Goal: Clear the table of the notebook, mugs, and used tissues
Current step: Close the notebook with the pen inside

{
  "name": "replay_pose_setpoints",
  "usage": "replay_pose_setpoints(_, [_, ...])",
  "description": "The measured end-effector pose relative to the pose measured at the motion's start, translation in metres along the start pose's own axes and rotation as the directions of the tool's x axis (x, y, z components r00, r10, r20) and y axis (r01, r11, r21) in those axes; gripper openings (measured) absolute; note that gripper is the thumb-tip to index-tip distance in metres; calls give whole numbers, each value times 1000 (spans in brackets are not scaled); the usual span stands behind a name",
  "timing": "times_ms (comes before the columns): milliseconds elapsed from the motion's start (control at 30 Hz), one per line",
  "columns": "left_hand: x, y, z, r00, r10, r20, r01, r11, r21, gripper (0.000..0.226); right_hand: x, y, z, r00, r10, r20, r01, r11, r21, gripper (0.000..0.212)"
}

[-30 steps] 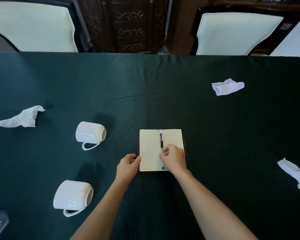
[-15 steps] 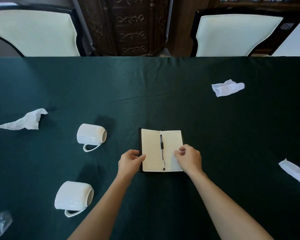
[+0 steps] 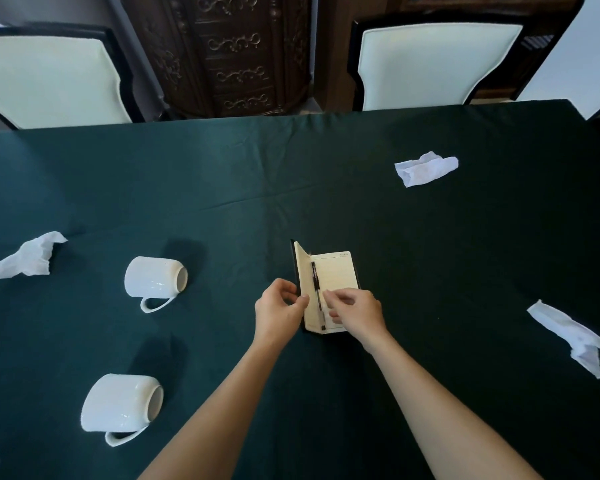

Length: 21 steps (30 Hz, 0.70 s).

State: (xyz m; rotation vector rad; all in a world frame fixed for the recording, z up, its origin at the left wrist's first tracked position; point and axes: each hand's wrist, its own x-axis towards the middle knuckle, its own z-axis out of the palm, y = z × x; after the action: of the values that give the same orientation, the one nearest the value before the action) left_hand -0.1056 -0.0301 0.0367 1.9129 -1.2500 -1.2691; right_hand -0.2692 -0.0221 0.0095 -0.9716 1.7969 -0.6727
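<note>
Mugs lie tipped, empty; left hand fingers grasp notebook cover, right hand fingers curled loosely, pressing its page.

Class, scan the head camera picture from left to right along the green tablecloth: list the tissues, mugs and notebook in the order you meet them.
Left tissue → near mug → far mug → notebook → far tissue → right tissue.
</note>
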Motion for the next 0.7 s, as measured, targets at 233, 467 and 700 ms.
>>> replay_pose_setpoints(233, [-1,28,36,994,93,54,-97,992,79,24,2,0,-22,1000,-6,-8,7,988,156,21])
replay_pose_setpoints(467, [-4,21,72,988,82,130,-108,973,205,22,14,18,-47,997,9,-74,-1,993,117,24])
replay_pose_setpoints(700, [-1,3,80,1000,4,20,-11,936,353,24,22,37,-53,991,53,-123,-66,992,-104,35])
